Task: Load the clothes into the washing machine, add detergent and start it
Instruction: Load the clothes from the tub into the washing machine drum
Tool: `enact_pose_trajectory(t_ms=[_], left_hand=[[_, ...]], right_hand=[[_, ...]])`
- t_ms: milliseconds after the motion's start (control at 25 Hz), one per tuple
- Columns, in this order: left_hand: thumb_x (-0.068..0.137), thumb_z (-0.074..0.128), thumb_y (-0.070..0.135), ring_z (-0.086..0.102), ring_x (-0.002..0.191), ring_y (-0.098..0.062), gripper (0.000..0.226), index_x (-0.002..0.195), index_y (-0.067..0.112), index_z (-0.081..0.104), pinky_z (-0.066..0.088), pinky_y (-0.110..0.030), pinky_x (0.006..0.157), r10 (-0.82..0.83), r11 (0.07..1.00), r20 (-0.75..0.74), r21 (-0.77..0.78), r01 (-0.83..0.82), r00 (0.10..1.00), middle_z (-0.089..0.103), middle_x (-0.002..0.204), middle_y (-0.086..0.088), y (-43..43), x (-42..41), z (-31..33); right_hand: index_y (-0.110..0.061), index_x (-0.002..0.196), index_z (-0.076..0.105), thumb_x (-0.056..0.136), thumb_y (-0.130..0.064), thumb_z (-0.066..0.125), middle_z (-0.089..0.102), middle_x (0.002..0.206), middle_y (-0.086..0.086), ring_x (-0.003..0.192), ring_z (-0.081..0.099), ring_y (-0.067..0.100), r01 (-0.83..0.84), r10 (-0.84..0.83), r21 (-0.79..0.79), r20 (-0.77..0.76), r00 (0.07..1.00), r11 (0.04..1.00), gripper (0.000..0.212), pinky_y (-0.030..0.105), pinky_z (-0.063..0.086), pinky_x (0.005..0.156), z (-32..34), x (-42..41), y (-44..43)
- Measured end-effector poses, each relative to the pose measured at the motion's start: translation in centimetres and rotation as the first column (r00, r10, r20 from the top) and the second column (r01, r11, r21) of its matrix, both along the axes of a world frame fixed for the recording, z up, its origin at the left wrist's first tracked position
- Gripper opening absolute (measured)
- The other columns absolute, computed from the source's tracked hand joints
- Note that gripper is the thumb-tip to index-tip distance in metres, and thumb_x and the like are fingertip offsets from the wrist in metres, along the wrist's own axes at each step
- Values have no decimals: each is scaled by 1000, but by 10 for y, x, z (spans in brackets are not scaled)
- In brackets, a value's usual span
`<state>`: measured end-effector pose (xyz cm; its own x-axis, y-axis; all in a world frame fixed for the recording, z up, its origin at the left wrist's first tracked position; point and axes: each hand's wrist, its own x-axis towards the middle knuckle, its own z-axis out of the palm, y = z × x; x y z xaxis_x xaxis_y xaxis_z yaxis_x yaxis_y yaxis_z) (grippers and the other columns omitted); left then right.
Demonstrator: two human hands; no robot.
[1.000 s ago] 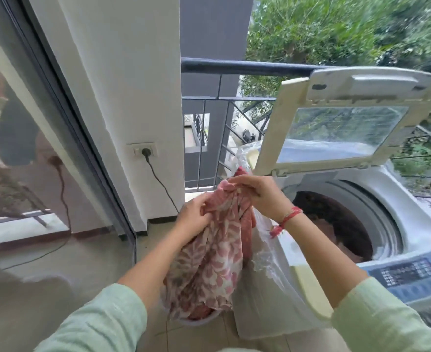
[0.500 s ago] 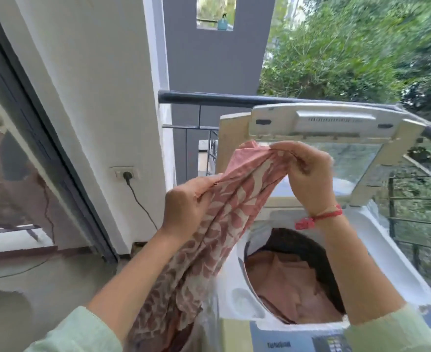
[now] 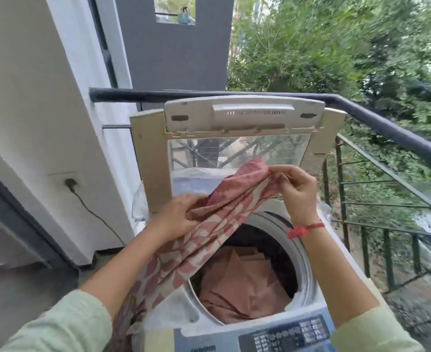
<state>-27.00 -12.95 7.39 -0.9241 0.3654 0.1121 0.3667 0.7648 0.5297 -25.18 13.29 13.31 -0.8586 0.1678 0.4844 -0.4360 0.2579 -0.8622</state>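
Gripping patterned cloth (image 3: 209, 240) over washing machine (image 3: 318, 270); both hands' fingers (image 3: 280, 174) clamped on it.

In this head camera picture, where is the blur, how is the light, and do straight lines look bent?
Head view: soft daylight, no hard shadows; the trees and control panel near the edges are blurred; the railing bows from wide-angle distortion; the left hand, right hand and patterned cloth in the centre look fairly sharp.
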Motion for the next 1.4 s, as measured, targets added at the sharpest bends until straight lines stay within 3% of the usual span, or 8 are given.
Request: enact_pose_trajectory(t_ms=[120,200,280,440,560,680,1000,1400], left_hand=[[78,59,12,56,110,-23,50,123,34,59,43,-37,91,72,992,31,-107,-68,997,60,121,3,-28,19,-30],[72,55,-4,62,101,-29,52,114,24,67,48,-35,84,205,979,-104,33,-202,973,69,110,-4,-44,28,-26],[73,52,2,66,93,-30,43,109,20,69,51,-35,77,306,952,-228,79,-295,925,72,102,-7,-50,37,-18],[72,52,11,69,79,-28,37,104,19,69,53,-32,62,181,983,-347,31,-181,920,74,93,-2,-43,53,-14],[71,61,8,69,71,-25,33,101,20,70,51,-27,53,125,987,-444,-32,-155,887,74,89,1,-50,55,-3],[72,62,12,69,71,-26,33,105,18,67,53,-30,55,149,975,-514,-65,-211,845,73,92,-1,-70,62,-1],[68,54,74,18,142,-17,96,138,57,-11,17,-48,113,150,985,90,-98,-141,985,11,155,7,-99,93,-101],[73,63,-1,60,113,-21,65,132,23,53,52,-38,91,161,976,-300,192,-106,940,60,127,-5,26,57,-19]], right_hand=[[-13,80,75,82,12,54,71,77,8,64,68,22,-385,476,-399,157,866,832,33,39,59,60,-1,5,14],[-16,95,74,82,8,59,72,96,8,84,69,21,-432,348,50,511,786,901,31,41,57,80,-5,-4,29],[-18,129,54,83,-9,67,55,130,12,116,55,25,-441,-205,708,628,751,552,48,39,43,102,-12,-10,29],[-29,150,10,70,-40,78,7,157,-3,143,10,15,-582,191,504,628,754,639,105,35,15,116,-9,-2,-57],[-20,149,15,73,-28,78,26,152,3,134,31,16,-753,289,525,707,646,397,99,29,28,110,-34,-2,-130],[-14,82,60,80,1,57,67,105,18,81,54,19,-642,273,657,583,765,396,15,23,39,70,-53,-3,-154],[-24,121,61,79,-5,58,64,116,4,82,68,22,-20,438,913,-177,881,408,46,32,57,58,-85,3,-102],[-7,93,74,83,-12,69,68,103,12,79,66,28,430,-13,691,-520,854,581,13,34,56,66,8,5,24]])
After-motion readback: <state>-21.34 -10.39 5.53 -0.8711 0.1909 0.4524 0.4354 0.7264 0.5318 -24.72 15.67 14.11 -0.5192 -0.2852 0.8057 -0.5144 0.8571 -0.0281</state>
